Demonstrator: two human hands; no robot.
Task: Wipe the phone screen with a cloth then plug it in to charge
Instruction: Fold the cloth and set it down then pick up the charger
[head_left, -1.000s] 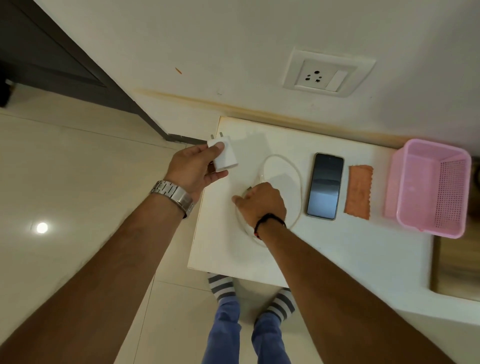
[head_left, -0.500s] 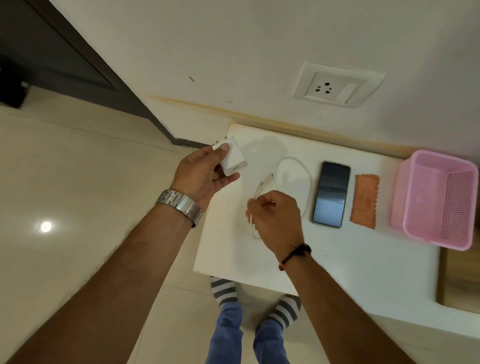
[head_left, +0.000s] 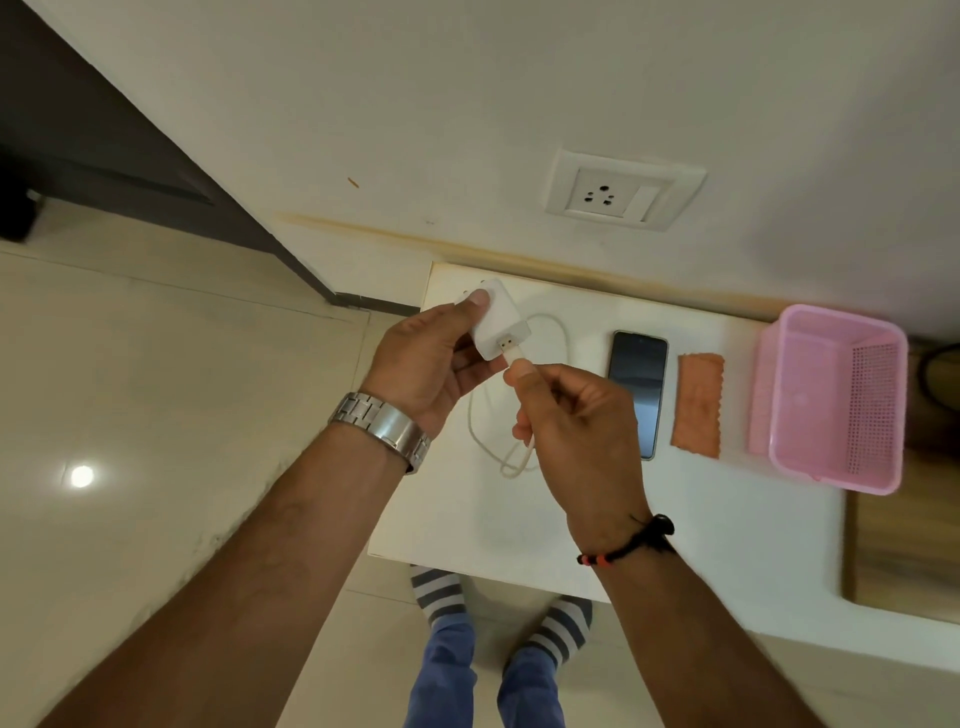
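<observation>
My left hand (head_left: 431, 364) grips a white charger adapter (head_left: 498, 325) above the left end of the white table (head_left: 727, 530). My right hand (head_left: 576, 421) pinches the USB plug of a white cable (head_left: 480, 431), and the plug tip touches the adapter's port. The rest of the cable loops on the table under my hands. A dark phone (head_left: 638, 389) lies face up to the right, partly behind my right hand. An orange cloth (head_left: 697, 405) lies flat just right of the phone.
A wall socket with a switch (head_left: 618, 195) sits on the white wall above the table. A pink plastic basket (head_left: 831, 395) stands at the table's right end, with a wooden surface (head_left: 904, 551) beyond it. My feet in striped socks (head_left: 441, 592) stand below the table's front edge.
My right hand lifted the cable's USB end off the table and brought it up to the adapter. My left hand turned the adapter so its port faces the plug.
</observation>
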